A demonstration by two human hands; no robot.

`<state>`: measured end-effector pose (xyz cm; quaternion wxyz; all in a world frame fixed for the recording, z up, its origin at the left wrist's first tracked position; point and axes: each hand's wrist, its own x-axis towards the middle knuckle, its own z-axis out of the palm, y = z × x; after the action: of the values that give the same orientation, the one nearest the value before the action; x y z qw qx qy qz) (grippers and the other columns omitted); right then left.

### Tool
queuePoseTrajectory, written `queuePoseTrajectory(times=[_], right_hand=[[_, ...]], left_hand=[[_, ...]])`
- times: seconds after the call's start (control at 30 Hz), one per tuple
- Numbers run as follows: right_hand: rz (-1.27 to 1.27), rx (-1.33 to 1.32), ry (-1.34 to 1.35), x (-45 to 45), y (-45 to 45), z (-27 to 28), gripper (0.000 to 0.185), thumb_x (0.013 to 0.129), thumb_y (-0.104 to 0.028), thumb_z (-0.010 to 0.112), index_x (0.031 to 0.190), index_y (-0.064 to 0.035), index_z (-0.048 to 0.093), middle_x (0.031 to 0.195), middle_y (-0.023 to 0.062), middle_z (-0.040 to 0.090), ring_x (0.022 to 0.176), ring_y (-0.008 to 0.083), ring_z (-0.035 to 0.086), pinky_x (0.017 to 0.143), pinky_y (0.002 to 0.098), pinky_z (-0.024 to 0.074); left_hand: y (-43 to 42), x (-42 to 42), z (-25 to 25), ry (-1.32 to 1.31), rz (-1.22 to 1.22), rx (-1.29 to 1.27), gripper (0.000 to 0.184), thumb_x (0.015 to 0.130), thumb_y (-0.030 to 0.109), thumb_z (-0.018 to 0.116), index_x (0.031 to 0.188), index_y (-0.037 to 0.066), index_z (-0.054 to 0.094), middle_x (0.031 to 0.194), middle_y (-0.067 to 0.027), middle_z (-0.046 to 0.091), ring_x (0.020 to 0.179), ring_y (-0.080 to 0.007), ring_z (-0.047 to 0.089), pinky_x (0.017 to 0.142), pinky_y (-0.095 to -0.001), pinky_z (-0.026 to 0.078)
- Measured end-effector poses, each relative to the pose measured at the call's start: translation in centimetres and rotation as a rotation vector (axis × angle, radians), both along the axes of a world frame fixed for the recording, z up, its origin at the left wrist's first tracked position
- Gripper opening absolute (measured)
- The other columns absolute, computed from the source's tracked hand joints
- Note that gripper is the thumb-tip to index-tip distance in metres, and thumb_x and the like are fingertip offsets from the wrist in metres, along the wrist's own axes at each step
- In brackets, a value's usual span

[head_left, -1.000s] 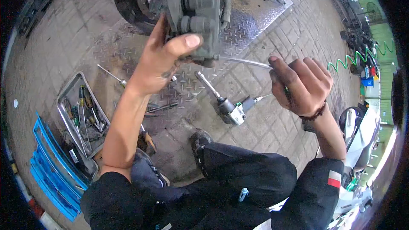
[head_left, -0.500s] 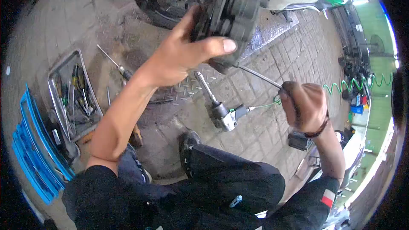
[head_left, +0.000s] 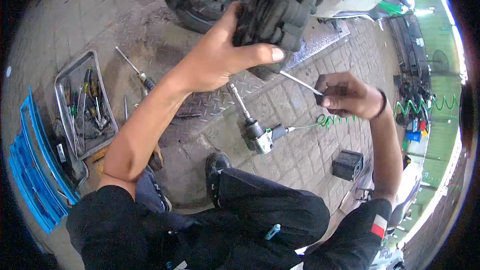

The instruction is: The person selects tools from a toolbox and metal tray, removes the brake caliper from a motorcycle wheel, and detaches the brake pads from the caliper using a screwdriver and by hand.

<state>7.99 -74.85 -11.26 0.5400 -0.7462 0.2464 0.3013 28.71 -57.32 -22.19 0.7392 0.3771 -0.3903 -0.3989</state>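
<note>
At the top centre, my left hand [head_left: 215, 62] grips a dark, greasy mechanical part [head_left: 285, 17] beside the scooter, thumb across its lower side. I cannot make out its exact kind. My right hand [head_left: 350, 95] is closed around the dark handle of a screwdriver, mostly hidden by the fingers. The bare metal shaft of that screwdriver [head_left: 301, 82] slants up to the underside of the part; its tip is out of sight there. On the floor below lies an air impact wrench [head_left: 259, 136] with a long socket extension, touched by neither hand.
A metal tray [head_left: 102, 90] of screwdrivers and pliers lies left, beside blue panels [head_left: 35, 170]. Another long tool [head_left: 130, 60] rests near my left forearm. The scooter wheel [head_left: 175, 5] stands above. A black box [head_left: 347, 165] and a coiled green hose [head_left: 425, 106] are right.
My right hand has moved up and turned, its fingers now pointing left around the handle. The part is tilted slightly differently in my left hand. The whole view has shifted a little.
</note>
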Motion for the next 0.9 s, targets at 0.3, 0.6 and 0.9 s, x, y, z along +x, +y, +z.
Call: queuePoseTrajectory(times=[0.3,0.6,0.9], right_hand=[[0.133,-1.736,-1.089,-3.1,4.4,-5.8,0.024,0.065,-0.008,0.076,0.087,-0.0064,0.066,0.063,0.0036,0.054,0.05,0.0195,0.046,0.045,0.0304,0.0354],[0.215,-1.795,-1.121,-4.0,2.5,-3.0,0.018,0.071,-0.018,0.075,0.07,-0.0085,0.06,0.059,0.0033,0.05,0.05,0.0221,0.048,0.044,0.0318,0.0364],[-0.321,-0.685,-0.992,1.4,6.1,-6.0,0.025,0.081,-0.018,0.072,0.072,0.0014,0.059,0.056,0.0061,0.05,0.055,0.0095,0.045,0.049,0.028,0.0349]], left_hand=[[-0.3,-0.4,0.0,0.015,-0.033,-0.065,0.056,0.082,0.023,0.073,0.126,0.0,0.047,0.108,-0.0018,0.058,0.099,-0.0102,0.053,0.089,-0.0268,0.044],[0.3,-1.0,1.1,0.099,-0.101,0.015,0.053,0.081,0.023,0.074,0.123,0.001,0.05,0.109,-0.0023,0.059,0.098,-0.0106,0.055,0.089,-0.0271,0.045],[0.1,-0.7,1.6,0.048,-0.093,0.086,0.051,0.082,0.027,0.073,0.12,0.0,0.052,0.105,-0.0039,0.061,0.095,-0.0126,0.057,0.088,-0.03,0.047]])
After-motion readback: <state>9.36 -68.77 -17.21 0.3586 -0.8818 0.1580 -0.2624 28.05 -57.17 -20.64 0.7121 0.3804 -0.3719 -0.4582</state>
